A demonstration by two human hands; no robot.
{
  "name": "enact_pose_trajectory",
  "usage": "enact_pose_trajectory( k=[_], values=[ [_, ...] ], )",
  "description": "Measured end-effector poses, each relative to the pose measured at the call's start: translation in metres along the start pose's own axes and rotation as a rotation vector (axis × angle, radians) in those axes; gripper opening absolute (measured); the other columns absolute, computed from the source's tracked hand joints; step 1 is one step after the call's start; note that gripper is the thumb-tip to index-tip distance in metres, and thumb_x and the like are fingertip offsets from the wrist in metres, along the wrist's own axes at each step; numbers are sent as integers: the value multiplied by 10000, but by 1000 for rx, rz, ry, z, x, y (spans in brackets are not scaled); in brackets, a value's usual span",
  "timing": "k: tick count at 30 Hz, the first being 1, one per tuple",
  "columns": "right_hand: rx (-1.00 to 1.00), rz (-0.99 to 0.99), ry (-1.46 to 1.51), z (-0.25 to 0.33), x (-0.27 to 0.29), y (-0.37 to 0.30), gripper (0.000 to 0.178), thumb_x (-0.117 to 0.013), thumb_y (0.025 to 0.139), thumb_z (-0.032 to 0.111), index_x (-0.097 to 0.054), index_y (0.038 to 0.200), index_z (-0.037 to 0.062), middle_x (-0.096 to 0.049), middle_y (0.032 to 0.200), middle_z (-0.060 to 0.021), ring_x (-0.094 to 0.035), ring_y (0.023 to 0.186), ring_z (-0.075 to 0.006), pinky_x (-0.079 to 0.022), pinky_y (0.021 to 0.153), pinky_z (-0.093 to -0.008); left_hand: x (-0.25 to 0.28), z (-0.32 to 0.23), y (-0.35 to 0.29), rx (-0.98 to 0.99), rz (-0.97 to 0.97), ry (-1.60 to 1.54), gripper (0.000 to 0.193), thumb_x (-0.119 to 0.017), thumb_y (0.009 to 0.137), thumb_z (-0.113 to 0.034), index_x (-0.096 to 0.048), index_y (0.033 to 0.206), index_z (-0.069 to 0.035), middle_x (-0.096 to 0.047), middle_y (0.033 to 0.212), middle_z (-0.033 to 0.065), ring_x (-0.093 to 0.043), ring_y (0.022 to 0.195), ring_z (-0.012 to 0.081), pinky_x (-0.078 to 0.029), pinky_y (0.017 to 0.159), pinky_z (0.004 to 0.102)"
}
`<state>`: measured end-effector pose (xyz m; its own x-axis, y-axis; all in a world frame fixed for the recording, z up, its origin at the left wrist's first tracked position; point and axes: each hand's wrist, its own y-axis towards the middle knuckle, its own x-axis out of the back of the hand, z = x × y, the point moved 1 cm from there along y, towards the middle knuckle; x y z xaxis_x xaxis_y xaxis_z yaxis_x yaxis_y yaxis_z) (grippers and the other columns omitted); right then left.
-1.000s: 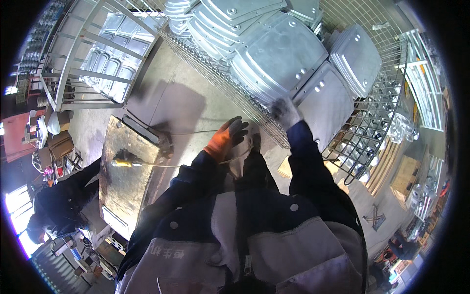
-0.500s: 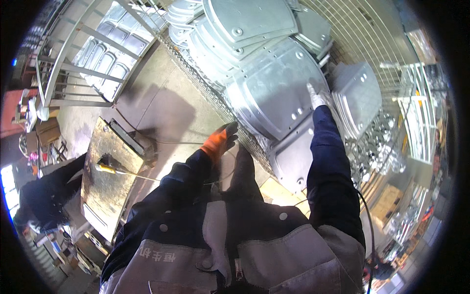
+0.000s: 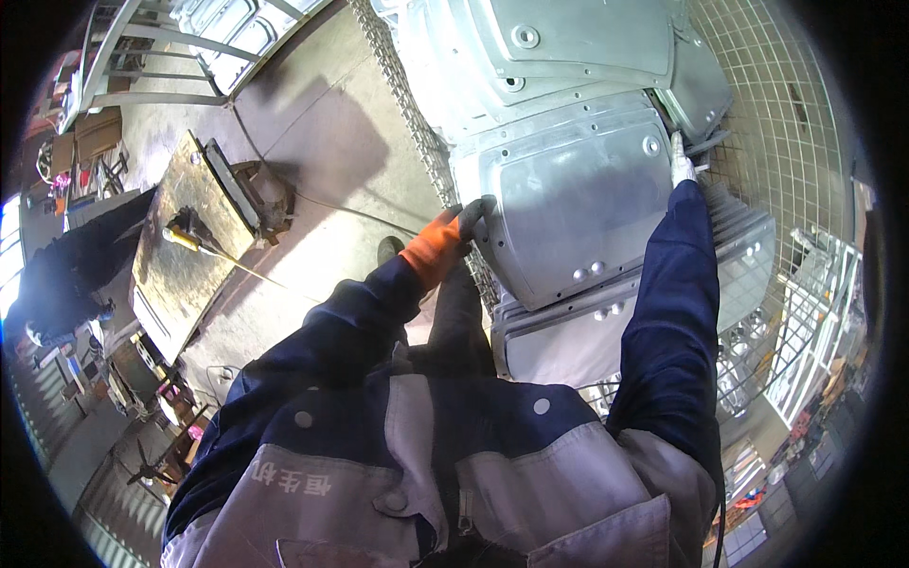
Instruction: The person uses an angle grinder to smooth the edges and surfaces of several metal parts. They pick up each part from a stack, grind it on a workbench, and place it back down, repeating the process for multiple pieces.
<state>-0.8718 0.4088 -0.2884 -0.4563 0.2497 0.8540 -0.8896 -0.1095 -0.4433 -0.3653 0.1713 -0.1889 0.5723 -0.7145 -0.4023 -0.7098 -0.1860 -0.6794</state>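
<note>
A grey pressed-metal panel point(image 3: 578, 204), with rounded corners and small holes along its rim, lies on a pile of similar panels. My left hand point(image 3: 445, 241), in an orange glove with dark fingers, closes on the panel's left edge. On the opposite edge, near the upper right corner, is my right hand point(image 3: 682, 163) in a pale glove. Its fingers are bent at the rim and partly hidden there. Another panel point(image 3: 587, 38) overlaps the pile just beyond, and a lower panel point(image 3: 559, 346) shows on the near side.
A wire-mesh cage wall point(image 3: 772, 104) stands right of the pile; its near-left mesh edge point(image 3: 412, 104) runs beside the panels. To the left is a worn work table point(image 3: 180, 256) with a yellow-handled tool point(image 3: 182, 239) and a cable. A metal rack point(image 3: 161, 97) stands farther back.
My left hand has moved from open air onto the panel's left edge. My right hand has shifted from the panel's face to its far right edge. The view has turned.
</note>
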Motion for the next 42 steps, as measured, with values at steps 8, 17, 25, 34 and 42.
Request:
enact_pose_trajectory(
  k=[8, 17, 25, 34, 42],
  values=[
    [61, 58, 433, 27, 32, -69, 864, -400, 869, 687, -408, 1394, 1, -475, 1393, -155, -411, 1301, -303, -292, 1080, -409, 5, -1, 5, -640, 62, 976, 508, -532, 927, -12, -370, 1408, -43, -477, 1340, 125, -499, 1199, 195, -418, 1006, 286],
    [115, 150, -101, 64, 26, -110, 1078, -322, 767, 846, -530, 1242, -99, -520, 1263, -311, -473, 1246, -366, -311, 1069, -389, 14, 21, 8, -248, 78, 362, 565, -486, 890, 49, -339, 1421, -71, -533, 1231, 83, -531, 1053, 146, -474, 878, 281],
    [116, 40, -5, 66, 24, -111, 1040, -324, 779, 833, -575, 1187, -91, -549, 1195, -332, -511, 1178, -415, -369, 1002, -430, -1, 16, 8, -50, -63, -263, 435, -457, 959, -540, -607, 1006, -134, -506, 749, -36, -468, 665, 105, -387, 590, 248],
    [353, -39, 10, 101, 80, -191, 923, -539, 761, 748, -574, 1213, -56, -579, 1216, -281, -537, 1172, -376, -387, 1004, -404, 25, 43, -3, 82, 105, -449, 361, -493, 958, -484, -574, 844, -151, -463, 659, -22, -494, 646, 121, -414, 584, 283],
    [644, -142, 101, 158, 92, -250, 573, -504, 956, 419, -550, 1212, -92, -620, 1186, -200, -582, 1070, -277, -425, 949, -347, 41, -22, -89, -157, -307, -199, 405, -550, 952, -403, -576, 1111, -31, -630, 943, 49, -591, 833, 186, -486, 746, 348]
  ],
)
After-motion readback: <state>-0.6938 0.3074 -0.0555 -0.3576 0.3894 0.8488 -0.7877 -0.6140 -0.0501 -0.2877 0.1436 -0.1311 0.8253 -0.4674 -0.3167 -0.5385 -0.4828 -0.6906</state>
